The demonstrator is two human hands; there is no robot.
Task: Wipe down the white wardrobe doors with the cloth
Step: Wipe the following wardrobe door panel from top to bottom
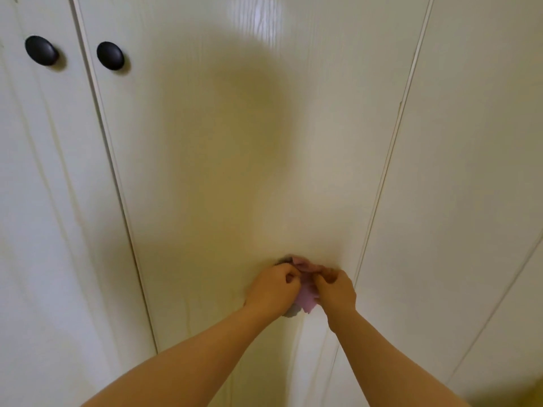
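A white wardrobe door [235, 142] fills the middle of the view, with my shadow on it. Low on that door, a small pink cloth [307, 296] is bunched between my two hands. My left hand [273, 289] grips its left side with fingers curled. My right hand [335, 287] pinches its right side and top edge. Both hands are close to the door surface; most of the cloth is hidden behind my fingers.
Another white door [44, 201] stands to the left and one more [470, 171] to the right, split by narrow vertical gaps. Two round black knobs [41, 50] [110, 55] sit at the upper left, either side of the left gap.
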